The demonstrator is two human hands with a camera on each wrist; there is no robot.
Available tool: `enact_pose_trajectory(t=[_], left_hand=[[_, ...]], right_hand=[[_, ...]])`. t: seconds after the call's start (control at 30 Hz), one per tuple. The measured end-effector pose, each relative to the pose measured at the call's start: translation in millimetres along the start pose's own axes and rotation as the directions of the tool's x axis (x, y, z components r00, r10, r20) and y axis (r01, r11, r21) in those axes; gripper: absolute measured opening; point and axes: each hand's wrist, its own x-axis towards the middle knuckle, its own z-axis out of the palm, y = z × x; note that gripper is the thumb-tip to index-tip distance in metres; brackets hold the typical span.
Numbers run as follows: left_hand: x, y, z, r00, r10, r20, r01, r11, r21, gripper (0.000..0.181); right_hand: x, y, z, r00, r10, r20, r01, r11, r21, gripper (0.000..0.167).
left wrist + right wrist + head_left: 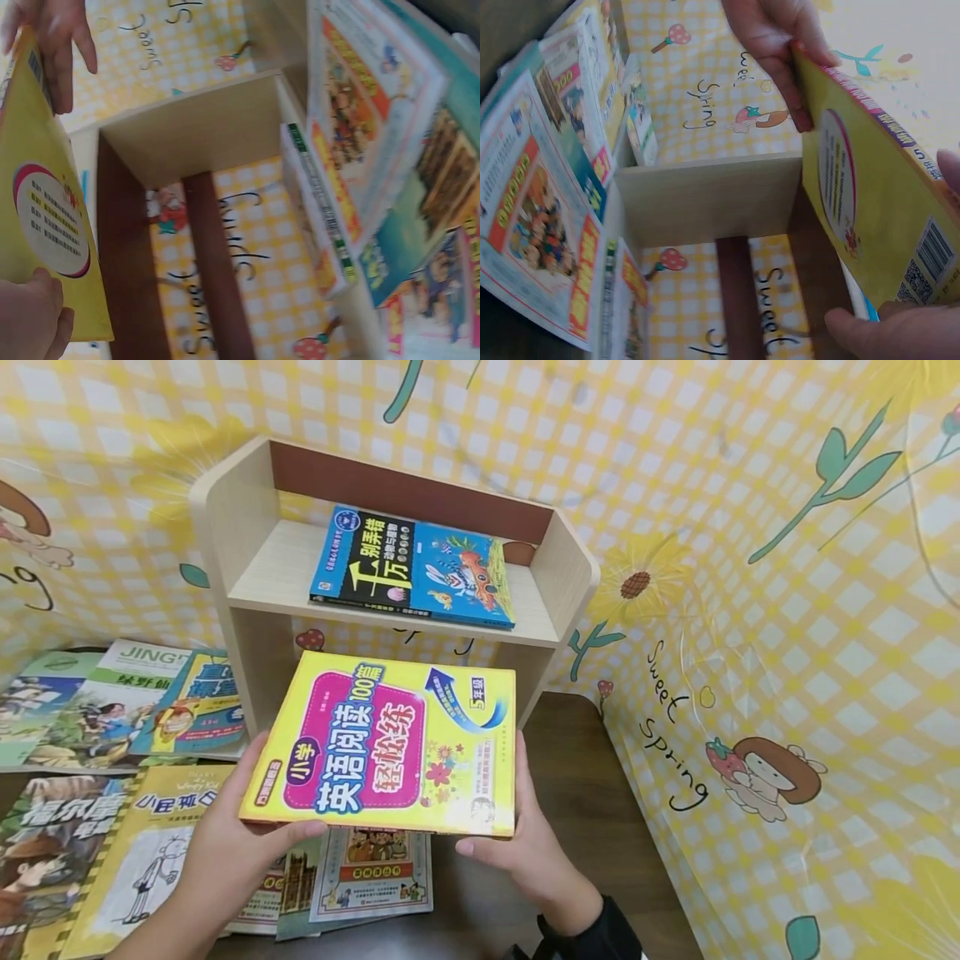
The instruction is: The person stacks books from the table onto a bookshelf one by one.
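A yellow English reading workbook [450,768] is held between both hands, in front of a small wooden shelf [266,560]. My left hand [232,835] grips its left side, with the thumb along the near edge. On the right, my right hand [528,839] grips the near corner, thumb at the front edge and fingers at the side. The wrist views show the workbook's yellow back cover [64,187]. A blue and black picture book [420,568] lies flat on the upper shelf board. In the left wrist view a thin book [315,210] is inside the shelf's lower part.
Several books and comics, among them a yellow comic [142,860], lie on the dark table [600,827] to the left. More booklets [375,877] lie under the held workbook. A yellow checked cloth [712,635] hangs behind and to the right.
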Motion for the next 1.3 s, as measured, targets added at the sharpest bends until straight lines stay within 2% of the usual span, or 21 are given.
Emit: enact_pose_trajectory(t=[0.17, 0.3, 0.47, 0.57, 0.7, 0.77, 0.9, 1.03, 1.1, 1.23, 1.3], left_hand=[[0.0, 17.6, -1.9, 0.998, 0.063, -0.019, -0.063, 0.998, -0.004, 0.108], [10.1, 34.7, -3.7, 0.993, 0.114, -0.037, -0.113, 0.993, 0.043, 0.105], [33.6, 50.8, -3.4, 0.985, 0.165, -0.043, -0.164, 0.986, 0.04, 0.098], [49.5, 58.1, -2.8, 0.981, 0.19, -0.049, -0.186, 0.98, 0.069, 0.092], [68.2, 63.2, -1.5, 0.978, 0.201, -0.049, -0.196, 0.976, 0.094, 0.085], [75.1, 64.7, -0.5, 0.979, 0.202, -0.037, -0.199, 0.978, 0.067, 0.084], [85.5, 67.4, 2.3, 0.983, 0.182, -0.031, -0.181, 0.983, 0.031, 0.083], [96.2, 72.4, 3.5, 0.987, 0.152, -0.048, -0.148, 0.985, 0.084, 0.084], [101.8, 74.9, 3.2, 0.988, 0.143, -0.061, -0.134, 0.982, 0.136, 0.085], [109.5, 77.4, 2.7, 0.99, 0.098, -0.104, -0.072, 0.97, 0.231, 0.095], [112.4, 78.0, 3.3, 0.988, 0.096, -0.122, -0.061, 0.963, 0.262, 0.097]], right_hand=[[4.8, -14, 0, 0.999, -0.007, -0.034, 0.003, 0.99, -0.138, 0.119], [19.0, -25, -4, 0.999, -0.037, -0.017, 0.033, 0.982, -0.188, 0.118], [45.5, -41, -13, 0.998, -0.059, -0.012, 0.056, 0.983, -0.173, 0.121], [60.5, -48, -19, 0.997, -0.068, -0.019, 0.064, 0.983, -0.171, 0.121], [76.8, -53, -25, 0.997, -0.073, -0.028, 0.067, 0.983, -0.173, 0.108], [81.8, -53, -27, 0.997, -0.069, -0.046, 0.059, 0.982, -0.179, 0.101], [86.1, -51, -27, 0.989, -0.077, -0.126, 0.048, 0.974, -0.223, 0.09], [92.3, -49, -24, 0.968, -0.143, -0.205, 0.065, 0.936, -0.346, 0.085], [96.6, -48, -23, 0.957, -0.179, -0.231, 0.066, 0.903, -0.424, 0.084], [104.5, -47, -22, 0.938, -0.208, -0.276, 0.034, 0.85, -0.525, 0.082], [108.4, -47, -23, 0.929, -0.218, -0.299, 0.007, 0.817, -0.576, 0.082]])
